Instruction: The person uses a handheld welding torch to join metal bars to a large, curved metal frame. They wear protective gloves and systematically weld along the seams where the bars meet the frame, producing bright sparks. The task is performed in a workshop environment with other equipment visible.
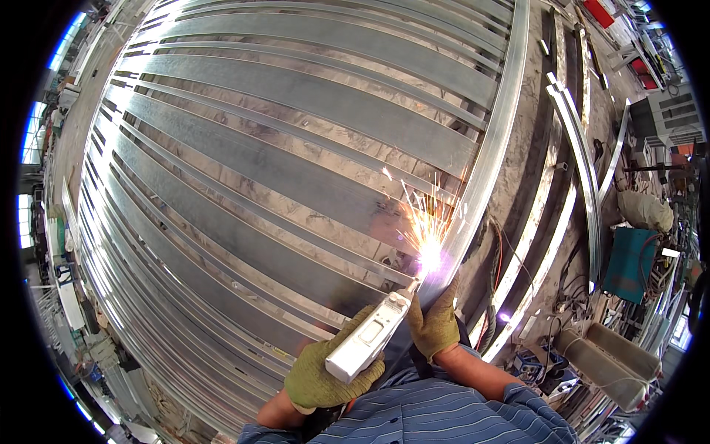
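Observation:
My left hand (pixel 316 376), in a yellow-green work glove, is closed around a boxy white handheld welding torch (pixel 368 337). The torch nozzle points up and right at the long metal side rail (pixel 497 118) of a large slatted metal frame (pixel 310 92). A bright white-violet glow with orange sparks (pixel 429 240) bursts at the nozzle, hiding the joint there. Just below the glow, my right hand (pixel 435 325), gloved the same way, rests against the rail beside the torch neck. Its thumb and fingers are spread apart, partly hidden by the rail.
Long metal bars (pixel 543 200) and bent strips (pixel 580 155) lie on the floor to the right. Beyond them are a teal box (pixel 629 263), a beige open bin (pixel 606 362) and a grey cabinet (pixel 669 115). Cables (pixel 494 274) run beside the frame.

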A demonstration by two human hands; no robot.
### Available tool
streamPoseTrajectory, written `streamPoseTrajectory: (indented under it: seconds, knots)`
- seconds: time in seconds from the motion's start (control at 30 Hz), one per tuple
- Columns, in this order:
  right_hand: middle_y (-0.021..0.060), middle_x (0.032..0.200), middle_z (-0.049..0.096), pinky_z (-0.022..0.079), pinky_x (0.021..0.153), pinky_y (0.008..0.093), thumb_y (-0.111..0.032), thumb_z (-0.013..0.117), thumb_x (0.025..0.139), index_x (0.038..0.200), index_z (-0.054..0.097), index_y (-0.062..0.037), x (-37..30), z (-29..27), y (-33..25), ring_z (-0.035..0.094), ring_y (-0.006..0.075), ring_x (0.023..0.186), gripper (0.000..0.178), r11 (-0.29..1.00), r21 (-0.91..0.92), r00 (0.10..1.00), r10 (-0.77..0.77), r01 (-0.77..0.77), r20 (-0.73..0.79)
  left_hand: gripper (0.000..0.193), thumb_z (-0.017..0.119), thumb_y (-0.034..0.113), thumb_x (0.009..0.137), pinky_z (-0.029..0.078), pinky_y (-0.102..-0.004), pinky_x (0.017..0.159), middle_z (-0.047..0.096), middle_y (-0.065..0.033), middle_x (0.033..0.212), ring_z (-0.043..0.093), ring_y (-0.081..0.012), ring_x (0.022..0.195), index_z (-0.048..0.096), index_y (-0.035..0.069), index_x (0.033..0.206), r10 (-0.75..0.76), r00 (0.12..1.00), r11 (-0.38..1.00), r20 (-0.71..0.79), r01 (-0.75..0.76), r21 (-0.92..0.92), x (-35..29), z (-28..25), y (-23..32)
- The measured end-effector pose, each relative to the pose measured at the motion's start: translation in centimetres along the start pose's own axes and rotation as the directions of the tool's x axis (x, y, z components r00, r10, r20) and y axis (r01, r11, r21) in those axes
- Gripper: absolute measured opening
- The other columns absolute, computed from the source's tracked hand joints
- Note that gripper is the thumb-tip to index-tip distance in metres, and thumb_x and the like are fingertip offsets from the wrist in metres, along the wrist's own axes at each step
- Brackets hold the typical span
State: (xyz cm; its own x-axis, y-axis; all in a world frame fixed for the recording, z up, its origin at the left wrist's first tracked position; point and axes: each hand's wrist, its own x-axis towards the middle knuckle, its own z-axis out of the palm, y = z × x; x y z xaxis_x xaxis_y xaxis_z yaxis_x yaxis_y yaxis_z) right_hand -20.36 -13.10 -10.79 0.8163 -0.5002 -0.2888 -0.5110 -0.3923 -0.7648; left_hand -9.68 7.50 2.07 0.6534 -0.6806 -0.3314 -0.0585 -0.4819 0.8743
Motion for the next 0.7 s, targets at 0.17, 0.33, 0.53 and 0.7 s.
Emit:
streamPoseTrajectory:
  seconds: [0.17, 0.33, 0.53, 0.7]
  knots:
    - [0.0457, 0.153, 0.042, 0.040, 0.122, 0.0487, -0.026, 0.067, 0.105, 0.164, -0.012, 0.0169, 0.1, -0.7, -1.2, 0.053, 0.0515, 0.142, 0.107, 0.992, 0.094, 0.992, 0.080, -0.089, 0.100, 0.068, 0.089, 0.018, 0.090, 0.064, -0.0311, 0.083, 0.077, -0.0113, 0.132, 0.080, -0.0195, 0.095, 0.061, 0.003, 0.150, -0.063, 0.997, 0.995, 0.035, 0.065, -0.072, -0.2, -0.1, 0.1]
    - [0.0457, 0.153, 0.043, 0.040, 0.122, 0.0482, -0.029, 0.068, 0.105, 0.164, -0.011, 0.0169, 0.1, -0.7, -0.9, 0.054, 0.0502, 0.140, 0.109, 0.989, 0.100, 0.990, 0.098, -0.109, 0.101, 0.067, 0.089, 0.020, 0.091, 0.063, -0.0297, 0.081, 0.078, -0.0108, 0.128, 0.080, -0.0180, 0.092, 0.062, 0.003, 0.150, -0.017, 1.000, 1.000, -0.018, 0.017, 0.000, 0.0, 0.0, 0.4]
    - [0.0430, 0.142, 0.056, 0.053, 0.108, 0.0485, -0.038, 0.072, 0.101, 0.167, -0.004, 0.0135, -0.1, -0.1, 0.2, 0.066, 0.0514, 0.125, 0.114, 0.999, -0.009, 0.999, 0.052, -0.052, 0.000, 0.067, 0.086, 0.021, 0.093, 0.062, -0.0313, 0.080, 0.081, -0.0087, 0.113, 0.078, -0.0175, 0.089, 0.060, 0.005, 0.153, -0.320, 0.944, 0.920, 0.084, 0.331, -0.212, -0.1, -0.3, 2.0]
    - [0.0429, 0.141, 0.056, 0.055, 0.106, 0.0485, -0.040, 0.072, 0.101, 0.167, -0.004, 0.0133, 0.0, 0.0, 0.3, 0.067, 0.0516, 0.122, 0.114, 0.999, 0.017, 0.999, 0.032, -0.032, -0.003, 0.065, 0.090, 0.014, 0.088, 0.060, -0.0282, 0.086, 0.082, -0.0078, 0.114, 0.074, -0.0099, 0.097, 0.066, 0.004, 0.148, -0.246, 0.968, 0.936, 0.036, 0.248, -0.252, -0.8, -0.3, 1.7]
